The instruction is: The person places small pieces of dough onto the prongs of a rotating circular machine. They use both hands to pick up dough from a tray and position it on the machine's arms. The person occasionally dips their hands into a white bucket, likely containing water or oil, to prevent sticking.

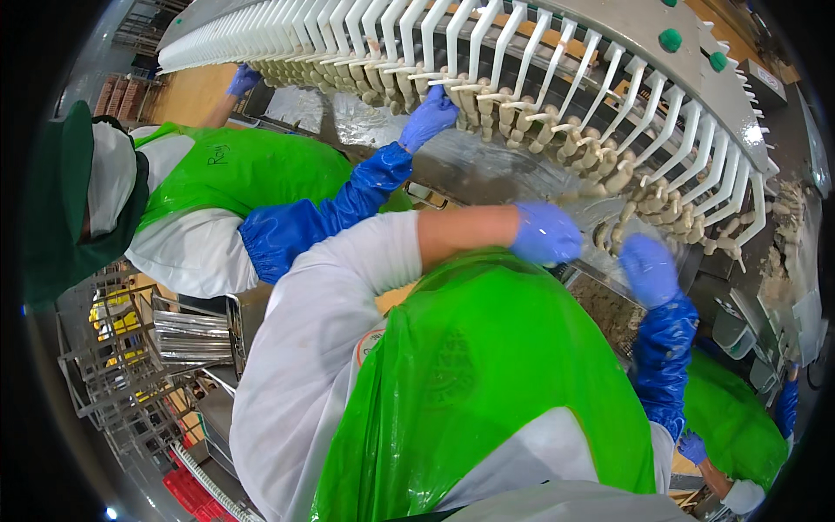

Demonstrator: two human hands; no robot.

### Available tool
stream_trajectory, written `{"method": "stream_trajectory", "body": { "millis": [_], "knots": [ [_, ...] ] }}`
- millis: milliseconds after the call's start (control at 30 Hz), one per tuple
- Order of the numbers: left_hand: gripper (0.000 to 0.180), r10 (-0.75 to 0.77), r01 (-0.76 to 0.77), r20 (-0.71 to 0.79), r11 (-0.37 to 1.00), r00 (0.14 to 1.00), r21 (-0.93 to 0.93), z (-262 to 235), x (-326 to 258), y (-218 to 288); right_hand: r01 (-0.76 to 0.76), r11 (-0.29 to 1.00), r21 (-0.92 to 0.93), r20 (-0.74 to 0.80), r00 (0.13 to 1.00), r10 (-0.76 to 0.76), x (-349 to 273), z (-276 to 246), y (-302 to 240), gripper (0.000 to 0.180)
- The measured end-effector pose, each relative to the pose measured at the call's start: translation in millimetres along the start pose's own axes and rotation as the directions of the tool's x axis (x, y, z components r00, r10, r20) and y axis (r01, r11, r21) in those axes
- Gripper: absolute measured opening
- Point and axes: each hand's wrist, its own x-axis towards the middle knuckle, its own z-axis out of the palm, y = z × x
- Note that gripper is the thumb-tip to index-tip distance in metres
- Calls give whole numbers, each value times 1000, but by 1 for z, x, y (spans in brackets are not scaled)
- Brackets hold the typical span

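Observation:
Pale linked sausages (513,117) hang in loops from a long row of white hooks (500,52) curving across the top. My left hand (545,233), in a blue-purple glove, is over the metal table below the hooks; its fingers are hidden and slightly blurred. To its right, my right hand (649,270), gloved alike under a blue sleeve, is smeared by motion near the lower loops at the right end (665,213). A loop of links (616,233) hangs between my two hands. Whether either hand holds anything cannot be made out.
A co-worker in a green apron (252,170) stands at my left, one gloved hand (429,117) touching the hanging links. Another person in green (731,418) is at lower right. A metal rack (113,348) stands at left. Green knobs (670,39) dot the machine's housing.

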Motion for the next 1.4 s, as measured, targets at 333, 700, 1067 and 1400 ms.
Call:
{"method": "stream_trajectory", "body": {
  "millis": [333,700,1067,1400],
  "knots": [
    [20,46,-266,-567,912,822,-311,-8,50,16,160,850,502,-415,907,74,48,151,28,45],
    [38,-393,434,193,744,899,-508,53,42,-76,-370,19,929,310,804,508,29,110,47,46],
    [28,-434,490,242,829,868,-272,17,39,-74,-165,983,84,-154,972,176,79,128,36,25],
    [29,-478,564,304,646,824,-513,10,10,-67,-301,901,-311,1,948,317,122,156,59,40]
  ]
}}
